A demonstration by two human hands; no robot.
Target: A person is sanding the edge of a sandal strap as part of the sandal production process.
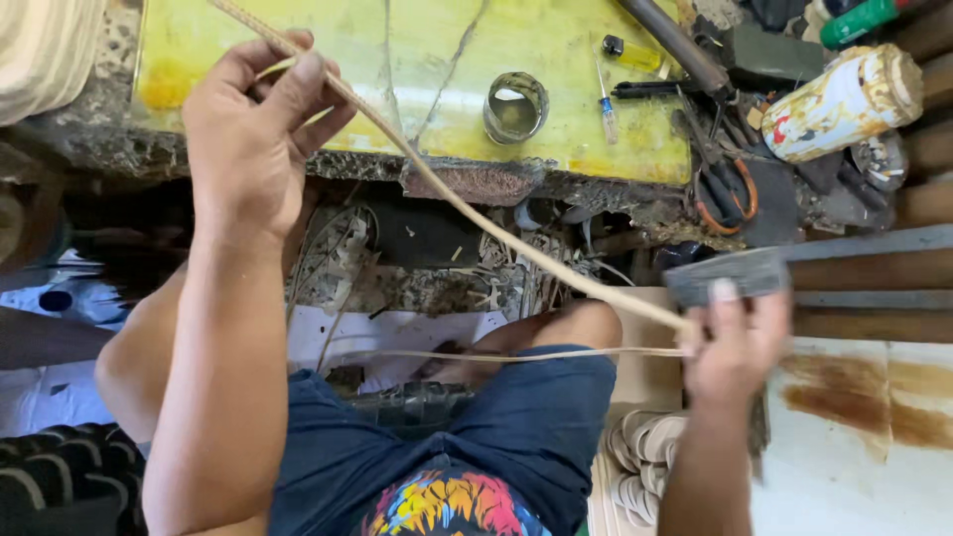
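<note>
Looking down from the head camera, the left hand (248, 139) is clenched around a long, thin, pale tan cane strip (467, 203), thumb pressed along it. The right hand (733, 342) grips the strip's lower end together with a flat grey blade (730, 273). The strip's long axis runs diagonally from the upper left, above the left hand, down to the lower right. A second thin length of it (516, 354) lies nearly level, leading left from the right hand above the knee in dark blue shorts (536, 417).

On the stained yellow worktop (556, 60) stands a small open round metal tin (515, 106); its contents cannot be made out. A white cylindrical can with rusty patches (844, 99) lies tilted on its side at right, near orange-handled scissors (725, 189).
</note>
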